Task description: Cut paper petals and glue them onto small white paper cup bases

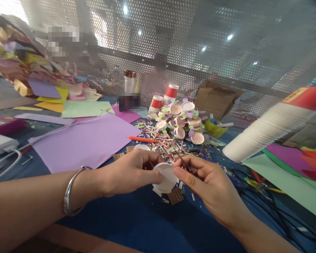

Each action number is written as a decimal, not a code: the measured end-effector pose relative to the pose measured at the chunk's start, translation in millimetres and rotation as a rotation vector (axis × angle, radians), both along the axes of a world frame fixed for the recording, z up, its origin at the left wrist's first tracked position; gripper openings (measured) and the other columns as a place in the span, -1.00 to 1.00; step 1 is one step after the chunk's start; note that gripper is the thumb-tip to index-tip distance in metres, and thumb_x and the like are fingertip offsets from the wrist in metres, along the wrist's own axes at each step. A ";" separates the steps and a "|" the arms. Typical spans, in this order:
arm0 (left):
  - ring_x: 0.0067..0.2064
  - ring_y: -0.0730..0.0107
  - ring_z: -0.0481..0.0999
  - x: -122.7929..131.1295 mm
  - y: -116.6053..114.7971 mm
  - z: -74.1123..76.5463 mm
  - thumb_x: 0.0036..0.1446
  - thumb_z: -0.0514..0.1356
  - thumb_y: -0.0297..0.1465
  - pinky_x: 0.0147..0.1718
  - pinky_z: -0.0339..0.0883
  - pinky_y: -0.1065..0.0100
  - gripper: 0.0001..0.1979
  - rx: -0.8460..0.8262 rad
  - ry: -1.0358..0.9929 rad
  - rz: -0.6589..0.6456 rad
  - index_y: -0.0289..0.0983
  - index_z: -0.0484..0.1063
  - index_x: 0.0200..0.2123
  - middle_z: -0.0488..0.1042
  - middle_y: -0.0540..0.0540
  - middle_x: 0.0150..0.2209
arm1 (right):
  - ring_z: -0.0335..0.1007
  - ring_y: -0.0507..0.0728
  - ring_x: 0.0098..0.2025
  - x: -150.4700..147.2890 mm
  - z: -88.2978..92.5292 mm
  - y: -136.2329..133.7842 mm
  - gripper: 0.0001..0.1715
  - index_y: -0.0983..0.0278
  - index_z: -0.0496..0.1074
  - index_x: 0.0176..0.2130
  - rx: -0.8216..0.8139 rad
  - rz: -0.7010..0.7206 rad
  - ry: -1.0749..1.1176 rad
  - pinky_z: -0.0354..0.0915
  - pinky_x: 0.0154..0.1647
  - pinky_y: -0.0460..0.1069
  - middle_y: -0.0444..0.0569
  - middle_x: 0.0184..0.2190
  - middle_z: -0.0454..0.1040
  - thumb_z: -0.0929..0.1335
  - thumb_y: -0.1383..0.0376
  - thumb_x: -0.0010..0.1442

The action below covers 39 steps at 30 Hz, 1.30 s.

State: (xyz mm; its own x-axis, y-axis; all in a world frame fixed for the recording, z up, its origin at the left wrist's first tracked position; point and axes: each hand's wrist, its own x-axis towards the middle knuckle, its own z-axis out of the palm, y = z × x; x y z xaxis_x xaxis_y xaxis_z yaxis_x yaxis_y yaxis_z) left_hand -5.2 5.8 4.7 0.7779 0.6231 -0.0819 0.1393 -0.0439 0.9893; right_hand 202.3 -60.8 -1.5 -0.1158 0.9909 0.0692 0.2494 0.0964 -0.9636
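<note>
My left hand (133, 172) pinches a white disc (167, 182); my right hand (210, 181), curled round scissors (183, 162) just beside it, could nick me if the disc slips.

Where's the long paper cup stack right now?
In the head view, the cup stack is on the right, beyond the right hand, beside a pale green sheet.

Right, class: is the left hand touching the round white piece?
Touching: the head view shows the left hand with its thumb lying on the round white piece.
</note>
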 end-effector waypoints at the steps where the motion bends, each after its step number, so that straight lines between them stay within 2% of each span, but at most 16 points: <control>1: -0.32 0.45 0.39 -0.8 0.6 -0.7 0.07 0.29 -0.39 -0.33 0.24 0.39 -0.84 -0.046 -0.055 -0.005 -0.32 0.39 -0.30 0.43 0.02 -0.37 | 0.35 0.00 -0.37 0.3 -0.3 0.3 -0.70 0.27 0.50 -0.23 -0.005 -0.002 0.025 0.30 -0.36 -0.12 -0.12 -0.37 0.47 0.46 0.08 0.27; 3: -0.26 0.46 0.43 -2.8 2.2 -2.1 0.07 0.35 -0.43 -0.27 0.30 0.40 -0.73 -0.143 -0.152 -0.057 -0.30 0.36 -0.19 0.45 0.01 -0.29 | 0.22 -0.07 -0.48 0.8 -0.9 0.7 -0.68 0.28 0.51 -0.24 -0.020 -0.009 0.079 0.18 -0.50 -0.15 -0.16 -0.43 0.43 0.46 0.06 0.26; 5: -0.17 0.43 0.47 -4.6 4.3 -3.9 0.03 0.39 -0.52 -0.19 0.34 0.38 -0.59 -0.242 -0.235 -0.157 -0.25 0.32 -0.08 0.46 -0.02 -0.19 | 0.00 -0.12 -0.59 1.1 -0.7 0.7 -0.67 0.28 0.51 -0.24 -0.043 -0.031 0.130 -0.02 -0.63 -0.16 -0.23 -0.51 0.34 0.47 0.05 0.25; 7: -0.10 0.38 0.49 -5.6 6.9 -6.0 0.02 0.39 -0.58 -0.14 0.37 0.35 -0.49 -0.310 -0.295 -0.257 -0.21 0.30 0.00 0.46 -0.04 -0.12 | -0.17 -0.13 -0.63 1.0 0.1 0.3 -0.64 0.28 0.50 -0.23 -0.086 -0.054 0.176 -0.19 -0.68 -0.14 -0.29 -0.58 0.23 0.48 0.03 0.24; 9: -0.08 0.38 0.49 -5.4 9.2 -7.9 0.02 0.39 -0.60 -0.13 0.38 0.35 -0.45 -0.336 -0.333 -0.294 -0.21 0.31 0.05 0.45 -0.06 -0.09 | -0.21 -0.13 -0.63 0.6 1.2 -0.2 -0.62 0.28 0.48 -0.23 -0.123 -0.069 0.207 -0.25 -0.68 -0.12 -0.32 -0.62 0.17 0.49 0.02 0.22; 13: -0.10 0.43 0.49 -3.6 10.9 -9.5 0.02 0.41 -0.58 -0.11 0.40 0.37 -0.49 -0.289 -0.330 -0.258 -0.26 0.35 0.02 0.45 -0.05 -0.11 | -0.21 -0.12 -0.62 0.7 1.4 -0.7 -0.65 0.25 0.47 -0.25 -0.130 -0.056 0.219 -0.25 -0.67 -0.11 -0.32 -0.61 0.15 0.49 0.03 0.23; 16: -0.13 0.42 0.50 -3.3 9.8 -9.2 -0.02 0.45 -0.53 -0.15 0.41 0.37 -0.51 -0.179 -0.301 -0.217 -0.28 0.33 -0.05 0.47 -0.04 -0.16 | -0.18 -0.11 -0.60 2.1 0.4 -1.7 -0.68 0.24 0.48 -0.24 -0.101 -0.041 0.199 -0.22 -0.65 -0.11 -0.29 -0.56 0.20 0.47 0.04 0.25; 18: -0.17 0.43 0.51 -3.8 8.9 -8.8 -0.05 0.47 -0.49 -0.18 0.42 0.37 -0.50 -0.041 -0.276 -0.150 -0.27 0.31 -0.10 0.48 -0.01 -0.20 | -0.16 -0.11 -0.59 3.2 0.5 -2.8 -0.67 0.22 0.49 -0.22 -0.067 -0.033 0.179 -0.21 -0.65 -0.10 -0.27 -0.52 0.21 0.46 0.02 0.26; 23: -0.25 0.41 0.53 -5.5 8.2 -8.3 -0.01 0.36 -0.52 -0.28 0.45 0.36 -0.58 0.356 -0.118 0.062 -0.26 0.27 -0.12 0.50 0.00 -0.25 | -0.26 -0.06 -0.60 4.8 3.0 -4.6 -0.61 0.21 0.47 -0.18 -0.025 0.039 0.121 -0.25 -0.66 -0.07 -0.32 -0.60 0.00 0.38 -0.06 0.32; 26: -0.30 0.46 0.52 -5.7 9.5 -8.4 -0.06 0.33 -0.54 -0.37 0.43 0.41 -0.59 0.513 -0.011 0.148 -0.26 0.28 -0.14 0.49 0.02 -0.26 | -0.18 -0.05 -0.58 4.4 3.7 -4.8 -0.59 0.21 0.44 -0.22 -0.036 0.078 0.025 -0.19 -0.63 -0.07 -0.30 -0.59 0.03 0.32 -0.07 0.37; 29: -0.33 0.51 0.50 -6.2 10.9 -8.6 -0.05 0.32 -0.54 -0.41 0.42 0.46 -0.60 0.578 0.017 0.169 -0.24 0.30 -0.13 0.48 0.06 -0.25 | -0.10 -0.05 -0.55 2.7 4.8 -5.6 -0.58 0.23 0.41 -0.22 -0.104 0.115 -0.040 -0.13 -0.59 -0.07 -0.28 -0.56 0.09 0.32 -0.07 0.38; 33: -0.32 0.56 0.49 -8.0 11.4 -9.5 -0.06 0.30 -0.58 -0.40 0.38 0.49 -0.60 0.718 0.051 0.178 -0.22 0.34 -0.13 0.49 0.07 -0.21 | -0.10 -0.04 -0.53 0.0 7.1 -6.7 -0.60 0.23 0.40 -0.19 -0.178 0.138 -0.045 -0.04 -0.54 -0.09 -0.29 -0.53 0.11 0.33 -0.06 0.37; 37: -0.33 0.57 0.46 -9.5 11.1 -11.3 -0.03 0.27 -0.60 -0.39 0.34 0.50 -0.65 0.853 0.071 0.170 -0.23 0.36 -0.16 0.49 0.08 -0.24 | 0.07 -0.02 -0.44 -0.5 8.3 -6.4 -0.56 0.25 0.37 -0.28 -0.203 0.156 -0.069 0.07 -0.44 -0.09 -0.22 -0.46 0.24 0.34 -0.06 0.35; 39: -0.31 0.56 0.46 -9.8 10.9 -12.0 -0.02 0.27 -0.60 -0.35 0.34 0.48 -0.65 0.892 0.083 0.170 -0.22 0.37 -0.15 0.49 0.09 -0.24 | 0.10 -0.01 -0.42 -0.3 8.6 -5.9 -0.54 0.26 0.36 -0.32 -0.201 0.154 -0.101 0.08 -0.42 -0.08 -0.21 -0.46 0.24 0.34 -0.07 0.35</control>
State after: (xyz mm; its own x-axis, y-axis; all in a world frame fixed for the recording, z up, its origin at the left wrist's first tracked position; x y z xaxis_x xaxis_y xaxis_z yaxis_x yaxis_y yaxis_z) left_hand -15.0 16.6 -7.3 0.6826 0.5882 0.4337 0.2834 -0.7601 0.5847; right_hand 202.0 -66.8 7.1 -0.2626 0.9536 -0.1471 0.3428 -0.0503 -0.9381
